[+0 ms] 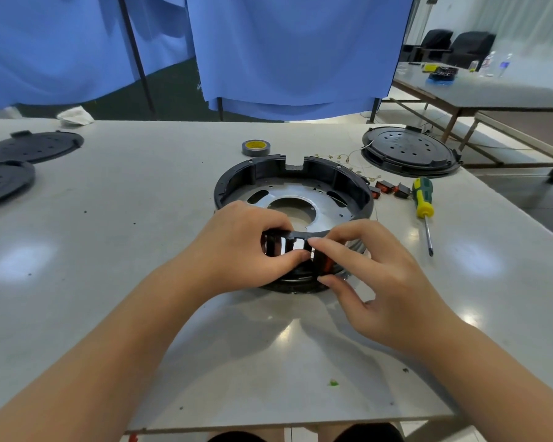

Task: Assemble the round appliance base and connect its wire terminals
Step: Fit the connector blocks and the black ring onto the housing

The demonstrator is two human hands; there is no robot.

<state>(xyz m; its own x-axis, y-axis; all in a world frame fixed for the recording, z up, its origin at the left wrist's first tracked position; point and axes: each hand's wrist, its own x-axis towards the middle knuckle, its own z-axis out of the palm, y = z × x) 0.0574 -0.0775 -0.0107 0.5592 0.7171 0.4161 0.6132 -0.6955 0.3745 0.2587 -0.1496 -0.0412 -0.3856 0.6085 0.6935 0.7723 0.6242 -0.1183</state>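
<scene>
On the grey table (141,250), the black round base (348,183) shows a silver plate; left hand (237,247) grips its near rim, right hand (374,275) pinches an orange switch (327,264).

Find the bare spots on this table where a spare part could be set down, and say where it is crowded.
Bare: the wide stretch between the black discs and the round base, and the near strip in front of both hands. Crowded: right of the base, where switches, wires, screwdriver and another disc lie.

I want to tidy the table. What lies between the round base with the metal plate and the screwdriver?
In the head view, small red-and-black switches lie on the table between the round base and the screwdriver, with thin wires behind them.
</scene>
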